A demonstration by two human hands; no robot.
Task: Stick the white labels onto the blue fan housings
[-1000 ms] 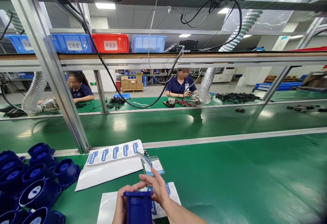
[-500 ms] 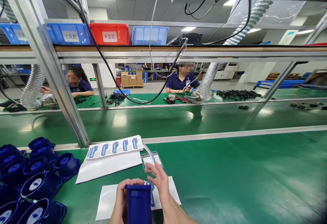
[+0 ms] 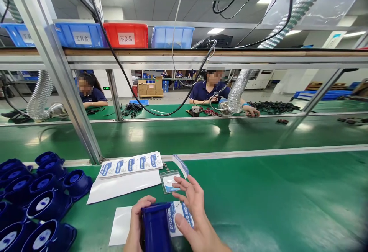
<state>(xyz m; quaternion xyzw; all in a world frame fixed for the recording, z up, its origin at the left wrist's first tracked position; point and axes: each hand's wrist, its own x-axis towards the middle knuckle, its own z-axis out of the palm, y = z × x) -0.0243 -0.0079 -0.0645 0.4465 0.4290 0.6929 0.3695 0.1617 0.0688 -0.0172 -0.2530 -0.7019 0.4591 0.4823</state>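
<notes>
My left hand [image 3: 137, 221] is wrapped round a dark blue plastic housing [image 3: 156, 227], steadying it at the bottom of the view. Just to its right is my right hand [image 3: 192, 210], its fingers spread. A curved sticker label [image 3: 180, 166] with blue print stands up from a right fingertip and appears to cling there. Under the hands lies a label sheet [image 3: 120, 225], partly covered by the housing and the right hand. Beyond the fingers is a clear badge holder [image 3: 169, 182] with a card in it.
A stack of printed label sheets [image 3: 130, 166] lies over white paper [image 3: 123, 189]. Several blue housings [image 3: 48, 206] crowd the left of the green bench [image 3: 267, 202]. A metal post [image 3: 61, 76] rises behind them. Two people sit across the conveyor [image 3: 184, 133]; one reaches a hand [image 3: 250, 110] toward it.
My right hand has moved right and slightly up with the label, whose printed face now shows. The blue housing has tilted a little. A co-worker's arm now stretches out to the right.
</notes>
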